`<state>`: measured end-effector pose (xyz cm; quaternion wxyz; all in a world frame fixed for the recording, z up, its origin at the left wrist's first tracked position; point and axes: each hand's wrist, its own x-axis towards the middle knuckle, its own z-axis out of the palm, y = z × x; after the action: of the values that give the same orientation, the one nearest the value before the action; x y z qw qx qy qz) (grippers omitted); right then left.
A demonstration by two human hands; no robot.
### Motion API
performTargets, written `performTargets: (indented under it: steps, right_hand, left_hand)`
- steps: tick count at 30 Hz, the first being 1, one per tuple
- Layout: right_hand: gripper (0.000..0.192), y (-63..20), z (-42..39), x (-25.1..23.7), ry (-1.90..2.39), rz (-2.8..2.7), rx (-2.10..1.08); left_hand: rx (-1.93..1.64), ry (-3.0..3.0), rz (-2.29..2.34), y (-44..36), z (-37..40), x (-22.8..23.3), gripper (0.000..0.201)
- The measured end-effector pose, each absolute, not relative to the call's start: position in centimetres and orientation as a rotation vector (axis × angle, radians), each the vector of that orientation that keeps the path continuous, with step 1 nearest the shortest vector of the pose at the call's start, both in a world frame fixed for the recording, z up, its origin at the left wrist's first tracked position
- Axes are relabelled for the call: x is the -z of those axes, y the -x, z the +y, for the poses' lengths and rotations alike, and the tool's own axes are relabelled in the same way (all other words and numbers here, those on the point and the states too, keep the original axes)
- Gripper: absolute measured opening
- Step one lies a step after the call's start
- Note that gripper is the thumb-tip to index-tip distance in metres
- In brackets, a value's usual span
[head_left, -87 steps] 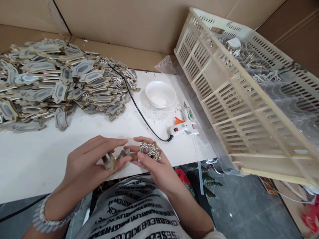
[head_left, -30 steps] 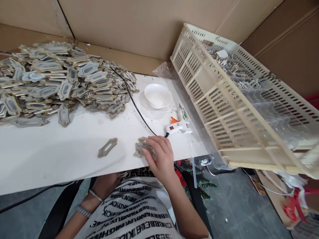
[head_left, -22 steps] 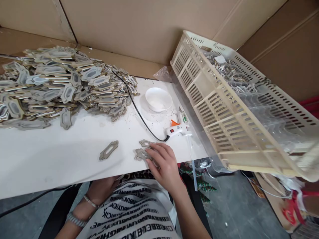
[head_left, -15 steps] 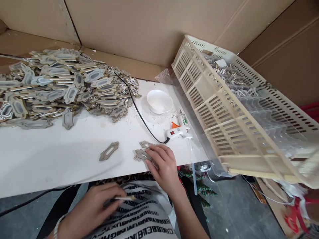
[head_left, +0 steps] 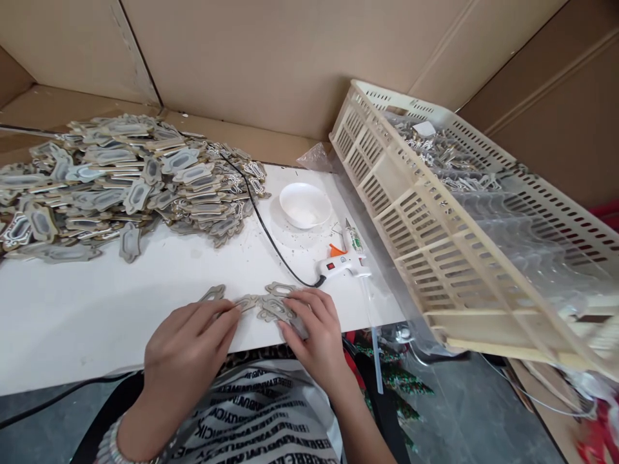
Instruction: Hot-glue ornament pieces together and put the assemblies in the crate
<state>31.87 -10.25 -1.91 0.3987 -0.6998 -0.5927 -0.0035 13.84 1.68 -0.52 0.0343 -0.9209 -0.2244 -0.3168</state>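
A heap of flat ornamental cutouts (head_left: 120,177) is covering the far left of the white table (head_left: 87,303), while at the near edge a person's left hand (head_left: 186,351) is lying palm down, fingers (head_left: 223,317) loosely together and stretched over one slotted cutout (head_left: 213,294), clamped on nothing visible. Just right of those fingertips, a small cluster of cutouts (head_left: 273,303) is lying with its long axis running roughly left to right, and the right hand (head_left: 314,328) is pressing flat on its right end, fingers slightly spread; this hand is the nearer. Beyond are resting a white bowl (head_left: 304,205), a glue gun (head_left: 342,264) and a tilted cream crate (head_left: 464,225).
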Motion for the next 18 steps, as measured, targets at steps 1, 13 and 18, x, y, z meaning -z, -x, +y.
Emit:
performTargets:
  steps: [1, 13, 18]
  right_hand:
    - [0.021, -32.0, -10.3, 1.8, 1.757, -1.479, -0.014]
    - [0.025, -33.5, -11.7, 0.8, 1.691, -1.595, -0.244]
    - [0.027, -33.2, -11.5, 1.0, 1.739, -1.639, -0.168]
  left_hand:
    - [0.968, 2.834, -0.685, -14.0, 1.8, 0.6, 0.009]
    - [0.871, 2.820, -0.733, -14.7, 1.8, 1.2, 0.020]
    - [0.877, 2.840, -0.741, -14.8, 1.7, 1.2, 0.022]
